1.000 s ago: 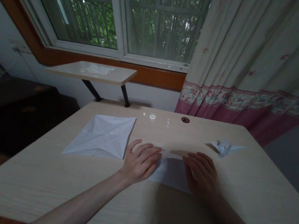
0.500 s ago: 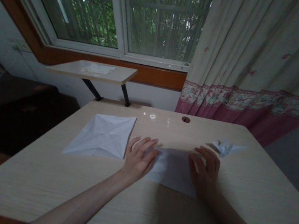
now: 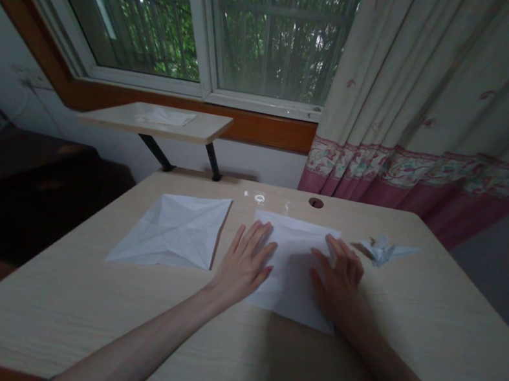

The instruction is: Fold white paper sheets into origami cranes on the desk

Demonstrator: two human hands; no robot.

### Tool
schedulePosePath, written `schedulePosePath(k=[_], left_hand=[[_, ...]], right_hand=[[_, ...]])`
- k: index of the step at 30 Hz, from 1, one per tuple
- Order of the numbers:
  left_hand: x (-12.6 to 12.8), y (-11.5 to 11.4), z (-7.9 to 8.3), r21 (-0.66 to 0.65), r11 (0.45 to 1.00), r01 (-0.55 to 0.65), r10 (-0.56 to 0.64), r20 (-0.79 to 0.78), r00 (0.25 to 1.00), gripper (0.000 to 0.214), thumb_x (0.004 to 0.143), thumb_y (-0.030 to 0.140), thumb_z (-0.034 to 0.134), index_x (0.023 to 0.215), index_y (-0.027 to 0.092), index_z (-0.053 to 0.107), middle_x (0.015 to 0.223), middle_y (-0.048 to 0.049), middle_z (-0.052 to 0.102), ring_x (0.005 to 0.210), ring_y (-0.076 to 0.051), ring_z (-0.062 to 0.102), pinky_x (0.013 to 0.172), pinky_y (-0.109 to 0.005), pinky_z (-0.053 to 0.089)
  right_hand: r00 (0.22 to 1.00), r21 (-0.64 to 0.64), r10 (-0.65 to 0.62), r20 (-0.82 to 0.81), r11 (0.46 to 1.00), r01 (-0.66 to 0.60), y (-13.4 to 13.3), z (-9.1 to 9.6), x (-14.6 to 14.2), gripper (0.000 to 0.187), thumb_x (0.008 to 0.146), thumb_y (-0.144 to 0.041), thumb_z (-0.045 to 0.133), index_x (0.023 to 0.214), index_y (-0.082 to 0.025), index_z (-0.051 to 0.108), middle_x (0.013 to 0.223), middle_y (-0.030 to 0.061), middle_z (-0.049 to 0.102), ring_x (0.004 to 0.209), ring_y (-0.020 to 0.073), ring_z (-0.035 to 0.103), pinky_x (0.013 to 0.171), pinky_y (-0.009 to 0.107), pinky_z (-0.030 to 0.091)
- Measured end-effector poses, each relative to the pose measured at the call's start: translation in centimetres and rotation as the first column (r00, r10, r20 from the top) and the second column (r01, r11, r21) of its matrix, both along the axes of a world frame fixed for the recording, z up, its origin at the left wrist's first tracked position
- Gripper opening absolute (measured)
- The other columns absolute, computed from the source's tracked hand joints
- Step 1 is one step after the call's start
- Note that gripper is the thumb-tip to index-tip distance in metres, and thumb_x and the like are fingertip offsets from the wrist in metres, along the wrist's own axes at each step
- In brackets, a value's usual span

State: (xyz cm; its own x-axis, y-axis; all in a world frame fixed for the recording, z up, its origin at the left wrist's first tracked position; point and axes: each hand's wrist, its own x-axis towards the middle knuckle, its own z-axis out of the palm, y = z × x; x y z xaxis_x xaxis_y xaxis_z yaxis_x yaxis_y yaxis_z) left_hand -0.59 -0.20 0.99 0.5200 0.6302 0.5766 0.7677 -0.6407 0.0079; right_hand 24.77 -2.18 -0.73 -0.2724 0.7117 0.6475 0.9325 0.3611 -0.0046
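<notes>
Work in hand: a sheet of white paper (image 3: 292, 271) lies opened out on the pale wooden table (image 3: 187, 349), right of centre, between and partly under the two hands. Its far edge and near edge both show; the side edges are partly covered.

Left hand (image 3: 244, 264): palm down along the sheet's left side, fingers extended and a little apart, thumb pointing in over the paper. No pinch seen. Right hand (image 3: 339, 283): over the sheet's right side, fingers spread and slightly bent, clamped on nothing. Fingertips appear to rest on the paper; exact pressure cannot be told.

Nearby: to the left, a creased paper square (image 3: 181, 230), apart from the sheet; to the far right, a folded paper figure (image 3: 382, 251) with pointed ends, just beyond the right hand.

Step, as judged: spreading and smoothing the sheet flat. Next move, as judged, calls for steady, even pressure from both hands, then a light fingertip pinch on an edge, aligned squarely, should a fold be wanted.
</notes>
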Motion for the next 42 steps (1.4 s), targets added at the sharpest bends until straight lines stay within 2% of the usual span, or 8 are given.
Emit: schedulePosePath(k=[6,15,20,24,29,36,39,42], left_hand=[[-0.1,0.5,-0.6,-0.145,0.987,0.075,-0.091,-0.104,0.990,0.055,0.095,0.044,0.058,0.142,0.019,0.045,0.161,-0.0147,0.028,0.152,-0.032,0.017,0.119,-0.060,0.024],[-0.4,0.6,-1.3,-0.344,0.921,0.185,-0.230,-0.095,0.969,0.054,0.100,0.048,0.048,0.146,0.020,0.044,0.156,-0.0117,0.038,0.147,-0.024,0.031,0.119,-0.046,0.033],[-0.4,0.5,-1.7,-0.366,0.916,0.165,-0.215,-0.099,0.972,0.054,0.101,0.048,0.046,0.146,0.020,0.044,0.154,-0.0110,0.042,0.145,-0.024,0.036,0.118,-0.045,0.035],[-0.4,0.4,-1.8,-0.351,0.923,0.160,-0.203,-0.091,0.975,0.055,0.100,0.050,0.045,0.146,0.021,0.043,0.154,-0.0109,0.042,0.145,-0.024,0.037,0.117,-0.044,0.037],[-0.3,0.2,-1.7,-0.340,0.931,0.134,-0.175,-0.091,0.980,0.056,0.099,0.052,0.046,0.146,0.020,0.045,0.153,-0.0108,0.044,0.143,-0.025,0.040,0.116,-0.044,0.038],[-0.2,0.0,-1.0,-0.351,0.931,0.100,-0.146,-0.107,0.983,0.058,0.097,0.056,0.048,0.143,0.020,0.049,0.152,-0.0101,0.046,0.141,-0.026,0.044,0.113,-0.043,0.041],[-0.1,-0.1,-0.8,-0.359,0.929,0.083,-0.133,-0.115,0.985,0.067,0.091,0.063,0.053,0.143,0.021,0.049,0.152,-0.0108,0.045,0.140,-0.028,0.044,0.113,-0.045,0.040],[-0.1,-0.1,-0.8,-0.362,0.929,0.078,-0.128,-0.117,0.985,0.076,0.085,0.069,0.057,0.144,0.021,0.048,0.152,-0.0116,0.045,0.141,-0.029,0.043,0.116,-0.049,0.035]], right_hand=[[0.999,-0.069,-0.025,0.021,0.997,0.027,0.2,-1.2,0.3,0.033,0.096,-0.024,0.050,0.129,-0.022,0.052,0.150,0.0174,0.041,0.139,0.0379,0.036,0.111,0.062,0.028],[0.998,-0.117,-0.050,-0.026,0.992,0.047,0.6,-2.4,0.5,0.044,0.098,-0.031,0.045,0.139,-0.019,0.045,0.148,0.0197,0.046,0.137,0.0365,0.042,0.109,0.060,0.034],[0.996,-0.180,-0.090,-0.014,0.980,0.086,0.8,-2.5,0.6,0.048,0.097,-0.033,0.046,0.139,-0.010,0.046,0.144,0.0255,0.048,0.131,0.0391,0.049,0.104,0.057,0.041],[0.994,-0.201,-0.100,-0.043,0.976,0.089,0.8,-2.5,0.6,0.049,0.096,-0.033,0.046,0.141,-0.013,0.044,0.145,0.0238,0.050,0.127,0.0383,0.054,0.099,0.055,0.048],[0.985,-0.188,-0.042,-0.170,0.982,0.010,0.8,-1.8,0.6,0.047,0.097,-0.030,0.043,0.143,-0.020,0.042,0.145,0.0186,0.051,0.126,0.0347,0.057,0.097,0.054,0.052],[0.909,-0.151,0.041,-0.414,0.982,-0.114,0.8,-1.0,0.8,0.047,0.094,-0.023,0.047,0.140,-0.022,0.041,0.153,0.0173,0.035,0.137,0.0321,0.044,0.102,0.054,0.051],[0.868,-0.126,0.056,-0.493,0.983,-0.135,0.8,-1.1,0.9,0.053,0.090,-0.022,0.050,0.142,-0.026,0.040,0.155,0.0159,0.030,0.133,0.0329,0.048,0.095,0.055,0.055],[0.792,-0.126,0.040,-0.609,0.981,-0.147,0.9,-1.3,0.8,0.059,0.087,-0.024,0.054,0.144,-0.027,0.037,0.149,0.0183,0.036,0.118,0.0323,0.059,0.081,0.051,0.060]])
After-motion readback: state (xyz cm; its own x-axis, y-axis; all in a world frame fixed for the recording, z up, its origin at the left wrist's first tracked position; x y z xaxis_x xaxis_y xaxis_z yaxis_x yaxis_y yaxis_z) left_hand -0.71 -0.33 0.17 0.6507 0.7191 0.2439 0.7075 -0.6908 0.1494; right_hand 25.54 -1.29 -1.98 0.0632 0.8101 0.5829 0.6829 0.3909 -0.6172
